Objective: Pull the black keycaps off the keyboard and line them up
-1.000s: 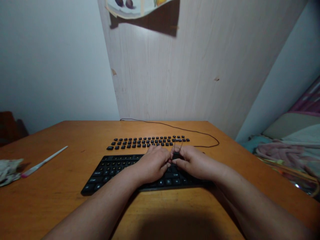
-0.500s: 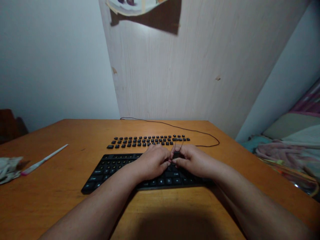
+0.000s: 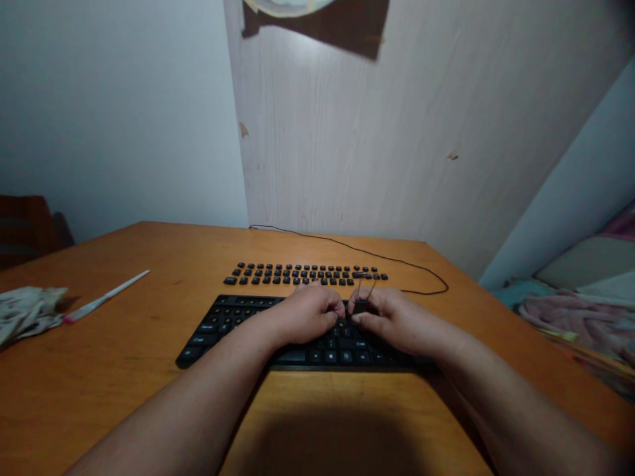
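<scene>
A black keyboard [image 3: 206, 328] lies in front of me, with part of its upper left bare of caps and showing small yellowish key stems. My left hand [image 3: 306, 316] rests over its middle, fingers curled and fingertips pressed together; what they hold, if anything, is hidden. Just right of it, my right hand [image 3: 399, 320] is closed around what looks like a wire keycap puller [image 3: 366, 289], its two thin prongs pointing up. A small gap separates the fingertips of both hands. Behind the keyboard, loose black keycaps [image 3: 296, 274] are laid out in rows.
The keyboard's thin black cable [image 3: 367, 252] loops across the back right of the wooden table [image 3: 149, 416]. At the left lie a white stick-like brush [image 3: 109, 295] with a pink end and a crumpled cloth [image 3: 27, 312]. Bedding [image 3: 560, 311] is piled beyond the right edge.
My fingertips, which met over the keyboard, have come slightly apart. The left hand has drawn a little to the left. The whole view has shifted, so things appear further right.
</scene>
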`<state>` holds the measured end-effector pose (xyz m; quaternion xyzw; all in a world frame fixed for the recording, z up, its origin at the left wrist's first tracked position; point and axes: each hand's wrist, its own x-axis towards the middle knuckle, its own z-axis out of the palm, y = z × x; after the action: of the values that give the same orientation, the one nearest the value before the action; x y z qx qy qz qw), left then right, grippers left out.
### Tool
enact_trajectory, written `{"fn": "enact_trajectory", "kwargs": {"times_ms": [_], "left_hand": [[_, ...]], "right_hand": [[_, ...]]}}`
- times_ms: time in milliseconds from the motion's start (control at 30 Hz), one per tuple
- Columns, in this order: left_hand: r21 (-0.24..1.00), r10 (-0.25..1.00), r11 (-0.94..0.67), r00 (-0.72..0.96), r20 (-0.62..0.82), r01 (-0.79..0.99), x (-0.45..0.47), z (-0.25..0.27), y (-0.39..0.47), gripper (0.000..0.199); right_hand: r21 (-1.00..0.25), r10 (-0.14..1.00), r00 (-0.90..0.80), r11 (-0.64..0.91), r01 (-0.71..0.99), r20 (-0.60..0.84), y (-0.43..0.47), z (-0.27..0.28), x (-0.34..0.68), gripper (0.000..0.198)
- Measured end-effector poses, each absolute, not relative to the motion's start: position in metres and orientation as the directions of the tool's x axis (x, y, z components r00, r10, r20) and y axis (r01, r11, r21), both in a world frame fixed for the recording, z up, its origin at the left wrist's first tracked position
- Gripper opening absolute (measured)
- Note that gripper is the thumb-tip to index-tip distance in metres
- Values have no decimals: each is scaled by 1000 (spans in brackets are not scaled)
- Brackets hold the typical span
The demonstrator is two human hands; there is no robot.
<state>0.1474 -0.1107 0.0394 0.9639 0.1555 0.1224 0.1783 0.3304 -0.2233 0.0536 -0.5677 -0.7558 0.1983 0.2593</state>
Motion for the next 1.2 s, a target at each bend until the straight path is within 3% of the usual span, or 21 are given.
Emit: {"fn": "enact_trajectory", "kwargs": {"times_ms": [233,400,533,700,900,1200], "left_hand": [[338,348,-900,920,181,275,147,39,-113,20],[312,347,-908,917,195,278,147,38,-115,20],[294,344,-915,916,207,277,147,38,-116,19],[321,349,-908,911,220,270,146,38,-117,16],[317,351,-907,914,203,278,145,40,-119,20],[322,348,-906,917,197,274,147,38,-119,20]], "right_hand": [[-736,971,-153,237,634,182,-220,44,330,12],[-736,981,-72,184,652,182,-220,43,329,7],[-753,982,-9,151,640,189,-218,41,326,23],[-771,974,94,101,629,205,-215,33,320,26],[-669,942,186,52,741,279,-220,36,311,20],[-464,922,174,7,886,346,-230,44,299,17]]}}
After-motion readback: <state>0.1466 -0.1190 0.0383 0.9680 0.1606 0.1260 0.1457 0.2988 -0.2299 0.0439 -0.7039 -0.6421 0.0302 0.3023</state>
